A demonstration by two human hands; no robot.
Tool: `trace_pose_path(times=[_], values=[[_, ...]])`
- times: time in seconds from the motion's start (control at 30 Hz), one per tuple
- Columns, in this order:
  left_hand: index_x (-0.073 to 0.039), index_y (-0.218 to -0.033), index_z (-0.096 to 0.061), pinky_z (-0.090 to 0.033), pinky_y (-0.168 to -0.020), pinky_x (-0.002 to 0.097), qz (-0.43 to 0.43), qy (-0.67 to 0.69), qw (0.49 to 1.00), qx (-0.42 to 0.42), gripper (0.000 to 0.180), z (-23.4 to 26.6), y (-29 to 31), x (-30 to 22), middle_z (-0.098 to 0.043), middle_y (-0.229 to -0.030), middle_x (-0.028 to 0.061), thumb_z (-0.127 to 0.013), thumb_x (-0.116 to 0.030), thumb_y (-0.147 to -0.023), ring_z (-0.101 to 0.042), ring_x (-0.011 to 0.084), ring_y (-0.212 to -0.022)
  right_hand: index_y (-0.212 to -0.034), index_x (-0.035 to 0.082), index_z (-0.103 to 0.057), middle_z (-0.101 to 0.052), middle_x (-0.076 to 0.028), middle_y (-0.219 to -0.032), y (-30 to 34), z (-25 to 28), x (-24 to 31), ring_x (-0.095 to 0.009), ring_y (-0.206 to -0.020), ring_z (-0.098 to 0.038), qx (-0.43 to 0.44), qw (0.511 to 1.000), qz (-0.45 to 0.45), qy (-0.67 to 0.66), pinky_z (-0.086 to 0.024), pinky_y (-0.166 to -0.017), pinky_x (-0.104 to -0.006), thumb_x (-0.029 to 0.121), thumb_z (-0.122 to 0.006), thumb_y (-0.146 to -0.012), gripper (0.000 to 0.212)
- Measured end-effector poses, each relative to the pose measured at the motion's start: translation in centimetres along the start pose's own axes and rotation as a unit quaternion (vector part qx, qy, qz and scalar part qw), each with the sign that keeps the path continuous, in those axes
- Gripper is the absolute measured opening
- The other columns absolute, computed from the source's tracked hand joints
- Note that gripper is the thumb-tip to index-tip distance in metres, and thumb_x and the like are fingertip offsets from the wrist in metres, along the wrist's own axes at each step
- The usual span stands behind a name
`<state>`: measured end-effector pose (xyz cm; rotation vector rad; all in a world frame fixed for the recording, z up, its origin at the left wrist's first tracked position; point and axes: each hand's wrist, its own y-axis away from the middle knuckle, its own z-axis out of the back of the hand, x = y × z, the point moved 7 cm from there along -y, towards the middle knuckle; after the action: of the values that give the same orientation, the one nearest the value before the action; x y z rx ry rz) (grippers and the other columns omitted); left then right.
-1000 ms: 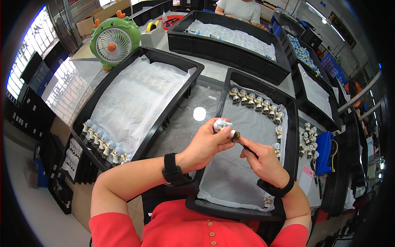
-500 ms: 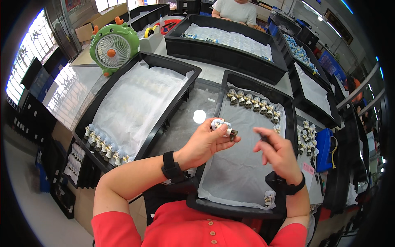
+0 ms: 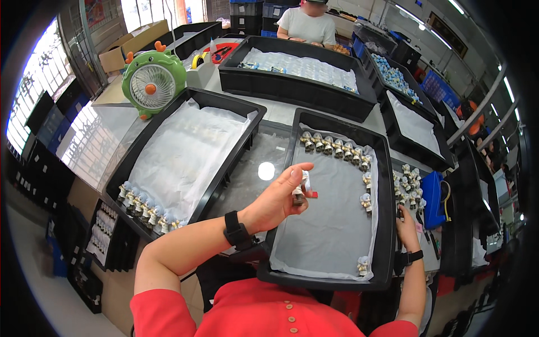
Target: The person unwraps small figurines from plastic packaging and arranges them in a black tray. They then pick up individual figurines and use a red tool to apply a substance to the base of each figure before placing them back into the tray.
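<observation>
My left hand [image 3: 276,197] is closed around a small white-and-brown figurine [image 3: 298,192] and holds it over the right-hand black tray [image 3: 384,185]. Its fingers cover part of the figurine, and a small red piece [image 3: 313,195] shows beside them. My right hand [image 3: 408,231] is past that tray's right wall, its fingers closed on a dark slim tool [image 3: 400,213]. A row of similar figurines [image 3: 337,147] stands along the tray's far side, with a few more down its right side and one figurine [image 3: 363,265] in the near right corner.
Left of me, another black tray [image 3: 210,194] has white lining and a row of figurines [image 3: 147,209]. A green fan [image 3: 152,82] stands behind it. More figurines [image 3: 408,185] and a blue box [image 3: 433,200] sit at the right. Across the table is another person [image 3: 306,26].
My right hand has moved from above the tray to beyond its right wall. My left hand has turned, and the figurine is now more hidden. The view has shifted slightly.
</observation>
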<state>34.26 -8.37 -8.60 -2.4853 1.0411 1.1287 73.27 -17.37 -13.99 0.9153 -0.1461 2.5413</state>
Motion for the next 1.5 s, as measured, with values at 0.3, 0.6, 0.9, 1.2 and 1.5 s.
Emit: trace_pose_path(times=[0.3,0.6,0.9,1.2,1.5], values=[[-0.012,-0.104,-0.052,-0.04,-0.063,0.0247,0.012,-0.004,1.0,0.014,0.049,-0.4,0.3,0.3,-0.056,-0.089,0.0045,-0.035,-0.056,-0.095,-0.048,0.0128,-0.069,-0.117,-0.001,-0.056,-0.063,-0.021,-0.098,1.1,4.5,12.0,-0.035,-0.088,-0.062,-0.061,0.953,0.215,0.204,-0.048,-0.081,-0.0364,0.003,-0.052,-0.084,0.033],[-0.008,-0.121,-0.047,-0.048,-0.087,0.0358,0.041,0.11,0.993,-0.008,0.043,-0.1,0.7,0.5,-0.058,-0.104,0.0105,-0.028,-0.041,-0.102,-0.058,0.0227,-0.097,-0.14,0.003,-0.033,-0.056,-0.012,-0.115,8.1,-4.9,30.2,-0.027,-0.105,-0.054,0.086,0.874,0.463,-0.118,-0.046,-0.087,-0.0359,0.016,-0.078,-0.071,0.083],[-0.009,-0.132,-0.043,-0.047,-0.089,0.0361,0.024,0.123,0.992,-0.004,0.047,0.1,0.8,1.2,-0.057,-0.113,0.0117,-0.023,-0.039,-0.103,-0.056,0.0237,-0.106,-0.144,0.006,-0.028,-0.052,-0.01,-0.121,8.5,-10.3,29.2,-0.028,-0.105,-0.051,0.092,0.855,0.487,-0.151,-0.041,-0.093,-0.0371,0.015,-0.083,-0.061,0.1],[-0.008,-0.134,-0.043,-0.045,-0.092,0.0358,0.02,0.072,0.997,0.028,0.048,-0.8,0.4,0.4,-0.053,-0.124,0.0093,-0.022,-0.038,-0.103,-0.056,0.0234,-0.11,-0.145,0.009,-0.025,-0.052,-0.012,-0.125,7.2,-10.7,28.0,-0.024,-0.112,-0.054,0.172,0.844,0.421,-0.285,-0.043,-0.096,-0.0369,0.008,-0.078,-0.068,0.094],[-0.012,-0.136,-0.038,-0.048,-0.088,0.0402,-0.021,0.061,0.997,0.05,0.048,0.0,0.8,-0.6,-0.053,-0.123,0.0079,-0.042,-0.041,-0.099,-0.057,0.0225,-0.107,-0.146,0.008,-0.024,-0.048,-0.011,-0.132,6.0,-11.4,27.9,-0.022,-0.117,-0.049,0.244,0.844,0.362,-0.311,-0.04,-0.099,-0.0363,0.009,-0.075,-0.073,0.089]])
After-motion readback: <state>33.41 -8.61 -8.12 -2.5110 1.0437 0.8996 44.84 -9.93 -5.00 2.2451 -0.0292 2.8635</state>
